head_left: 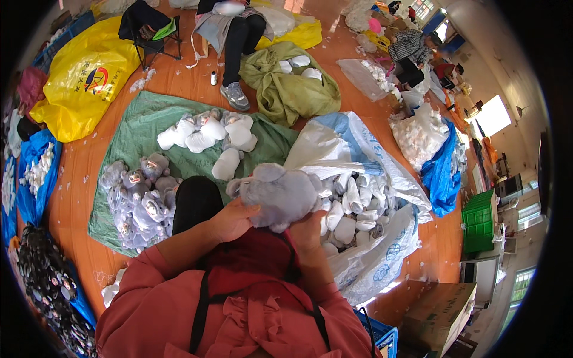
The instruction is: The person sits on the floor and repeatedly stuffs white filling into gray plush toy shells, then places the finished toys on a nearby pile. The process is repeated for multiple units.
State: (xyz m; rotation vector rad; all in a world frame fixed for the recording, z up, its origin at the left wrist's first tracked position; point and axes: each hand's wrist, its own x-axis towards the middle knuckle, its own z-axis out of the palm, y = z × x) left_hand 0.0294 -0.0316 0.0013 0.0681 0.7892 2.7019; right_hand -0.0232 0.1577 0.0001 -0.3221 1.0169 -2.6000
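Note:
In front of my chest I hold a fluffy grey plush toy [277, 194] with rounded ears, its furry side upward. My left hand [236, 219] grips its lower left edge, thumb on the fur. On the other side my right hand [309, 230] is closed against the lower right edge, its fingers partly hidden beneath. Left of my knee lies a heap of grey plush toys [140, 206] with small faces. Beyond the knee, several white padded pieces [212, 134] with grey fur rest on a green sheet [134, 113]. More white pieces [352, 209] fill an open woven sack [388, 253] at my right.
Across from me sits a person [239, 42] beside an olive sack [292, 77]. A yellow bag [89, 77] and a folding chair [152, 33] stand far left. Dark round parts [51, 280] lie near left. At right are a cardboard box [439, 313] and a green crate [479, 222].

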